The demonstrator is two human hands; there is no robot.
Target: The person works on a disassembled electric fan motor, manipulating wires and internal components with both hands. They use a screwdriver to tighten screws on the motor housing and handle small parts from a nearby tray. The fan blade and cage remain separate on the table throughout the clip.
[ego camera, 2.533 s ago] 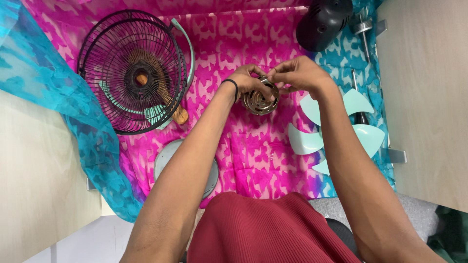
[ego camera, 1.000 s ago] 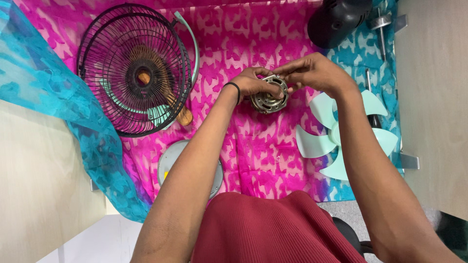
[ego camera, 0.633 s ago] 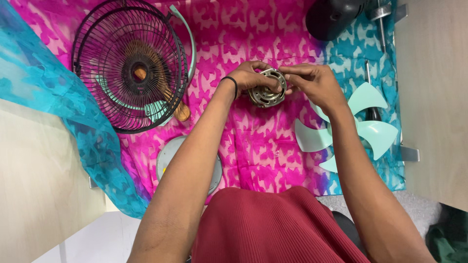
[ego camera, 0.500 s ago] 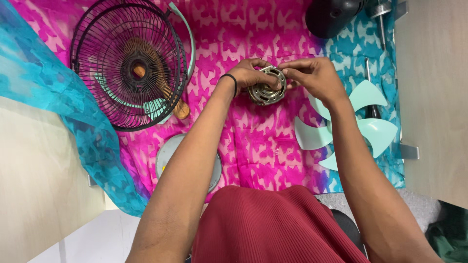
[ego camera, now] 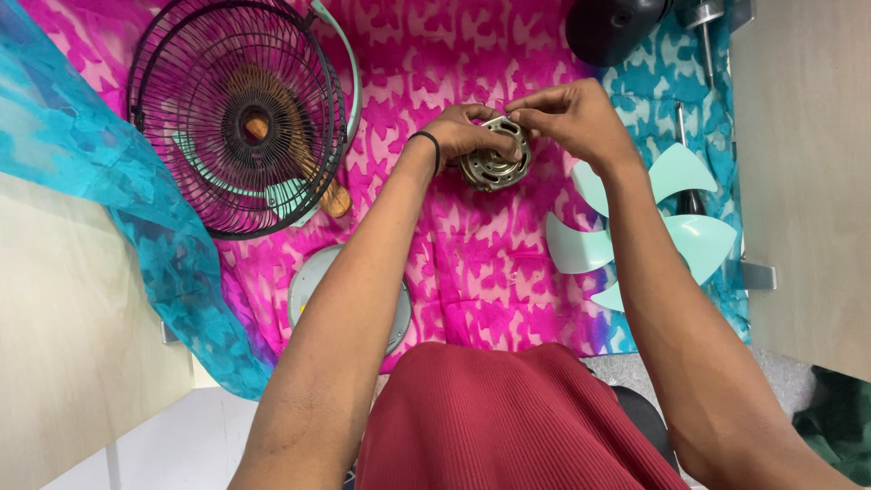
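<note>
Round metal motor part near far edge of surface, cupped by left hand; right hand pinching at rim (fingertips closed). Best braced firmly, turned slowly, clear of fan blade.

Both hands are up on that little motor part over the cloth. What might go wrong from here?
1. The round metal motor part is held off the cloth by the left hand while the right hand pinches at its rim; a slip could drop it.
2. The right forearm lies over the pale green fan blade and might knock it.
3. Any small piece falling could vanish on the busy pink pattern.
</note>
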